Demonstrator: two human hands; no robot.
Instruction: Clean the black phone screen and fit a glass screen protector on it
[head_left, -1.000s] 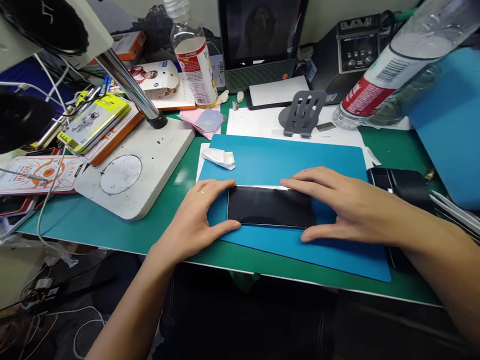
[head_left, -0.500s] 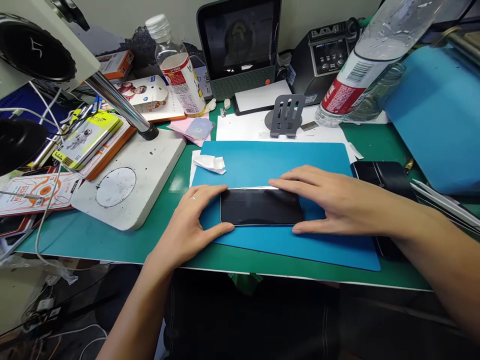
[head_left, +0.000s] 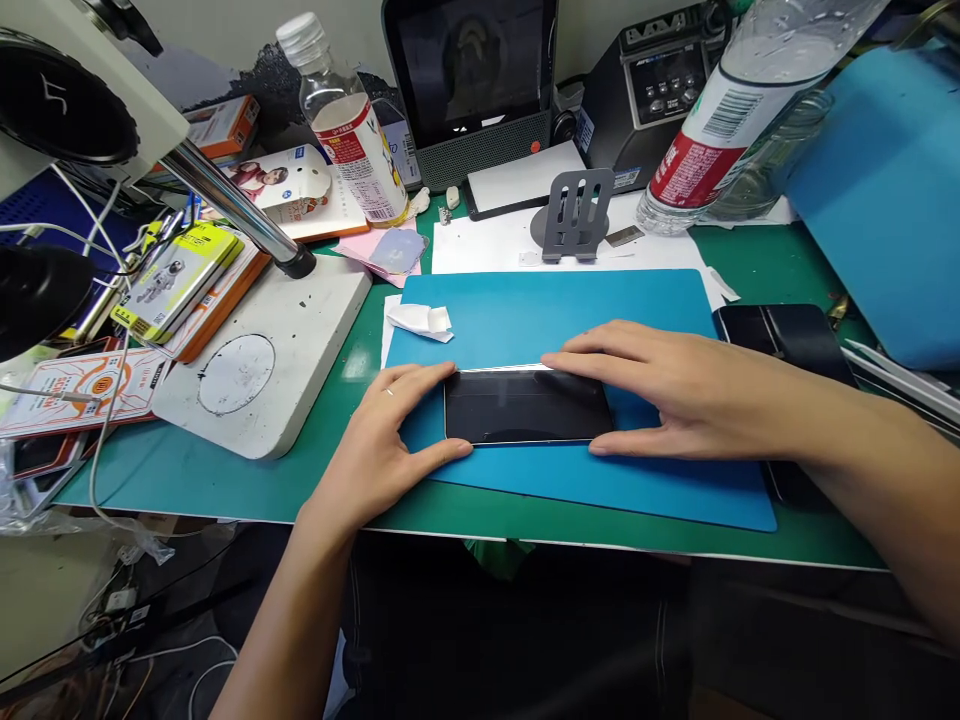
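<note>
A black phone [head_left: 525, 407] lies flat, screen up, on a blue work mat [head_left: 555, 320]. My left hand [head_left: 386, 440] grips the phone's left end between thumb and forefinger, and a ring shows on one finger. My right hand [head_left: 660, 390] clasps the right end, with the forefinger stretched along the far edge and the thumb on the near edge. A thin pale strip, perhaps a film's edge, shows along the far side of the phone. A crumpled white wipe [head_left: 421, 319] rests on the mat's far left corner.
A green cutting mat [head_left: 225, 470] covers the desk. A white microscope base [head_left: 262, 350] stands left beside stacked boxes [head_left: 180, 275]. Behind are a bottle [head_left: 346, 125], a small screen [head_left: 472, 80], a grey phone stand [head_left: 574, 215] and a tilted bottle [head_left: 742, 95]. A black case [head_left: 787, 335] lies right.
Both hands stay clamped on the phone's ends. The view has tilted up slightly, so the desk's far items show more; the phone sits in nearly the same spot on the mat.
</note>
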